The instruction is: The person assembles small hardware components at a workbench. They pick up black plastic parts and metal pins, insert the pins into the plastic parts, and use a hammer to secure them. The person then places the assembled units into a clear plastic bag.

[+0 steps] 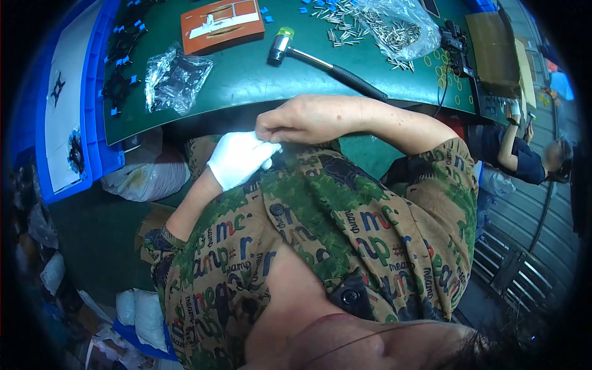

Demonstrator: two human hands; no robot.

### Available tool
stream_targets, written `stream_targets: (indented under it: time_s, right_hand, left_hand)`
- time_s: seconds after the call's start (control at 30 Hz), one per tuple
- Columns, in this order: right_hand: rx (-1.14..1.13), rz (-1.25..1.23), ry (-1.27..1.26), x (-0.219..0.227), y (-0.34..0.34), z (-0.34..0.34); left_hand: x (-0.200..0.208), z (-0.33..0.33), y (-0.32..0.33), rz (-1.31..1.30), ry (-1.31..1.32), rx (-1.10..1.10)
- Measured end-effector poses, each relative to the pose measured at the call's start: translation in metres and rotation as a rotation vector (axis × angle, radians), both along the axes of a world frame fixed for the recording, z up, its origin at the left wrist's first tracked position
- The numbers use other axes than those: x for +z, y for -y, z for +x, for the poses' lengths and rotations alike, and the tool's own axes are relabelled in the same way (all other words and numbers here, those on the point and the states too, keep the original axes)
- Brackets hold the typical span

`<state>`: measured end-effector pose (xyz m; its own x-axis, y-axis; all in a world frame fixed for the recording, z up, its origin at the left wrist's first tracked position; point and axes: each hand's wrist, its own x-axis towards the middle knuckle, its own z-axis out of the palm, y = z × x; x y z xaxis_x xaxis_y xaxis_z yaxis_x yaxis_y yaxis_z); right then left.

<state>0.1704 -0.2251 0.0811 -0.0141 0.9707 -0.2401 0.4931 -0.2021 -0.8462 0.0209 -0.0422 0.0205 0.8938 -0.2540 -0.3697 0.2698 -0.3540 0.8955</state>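
Observation:
My left hand (239, 161) wears a white glove and is held in front of my body, just off the table's near edge. Its fingers are bent in and point to the right. My right hand (311, 118) is bare, its fingers curled closed and touching the upper side of the glove. Anything small between the two hands is hidden by the fingers. Beyond them on the green table (240, 83) lies a mallet (320, 65) with a yellow-green face and a black grip. Left of it is a clear plastic bag (177, 80) with dark parts inside.
An orange-brown box (223, 29) with white tape stands at the back. Metal pins (345, 28) spill beside a clear bag (401, 31); yellow rings (444, 68) lie farther right. Black parts with blue pieces (123, 60) line the left. A blue bin (92, 111) borders the table; another person (515, 145) sits right.

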Motion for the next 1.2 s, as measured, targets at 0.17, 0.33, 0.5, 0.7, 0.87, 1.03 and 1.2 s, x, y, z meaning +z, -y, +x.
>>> stream_targets:
  time_s: [0.17, 0.33, 0.5, 0.7, 0.87, 1.03, 1.2]
  right_hand:
    - [0.026, 0.005, -0.107, -0.009, 0.001, 0.009]
    - [-0.071, -0.18, -0.598, -0.038, 0.002, 0.015]
    - [-0.151, -0.345, -0.893, -0.055, 0.008, 0.013]
    - [-0.132, -0.273, -0.677, -0.044, 0.004, 0.009]
    - [-0.257, 0.333, -0.107, -0.017, 0.017, 0.028]
    - [-0.613, 0.111, 1.061, -0.01, 0.067, 0.115]
    - [-0.642, 0.184, 1.005, -0.025, 0.095, 0.13]
  left_hand:
    - [-0.013, -0.004, 0.002, -0.086, -0.019, 0.04]
    - [-0.002, 0.001, 0.002, -0.085, -0.074, 0.016]
    - [0.009, 0.007, 0.0, -0.047, -0.07, -0.097]
    - [0.017, 0.009, -0.006, -0.047, -0.023, -0.148]
    - [0.013, 0.006, -0.043, -0.514, -0.176, 0.099]
    - [0.009, 0.003, -0.066, -0.837, -0.046, 0.257]
    - [-0.005, 0.001, -0.068, -0.98, -0.013, 0.282]
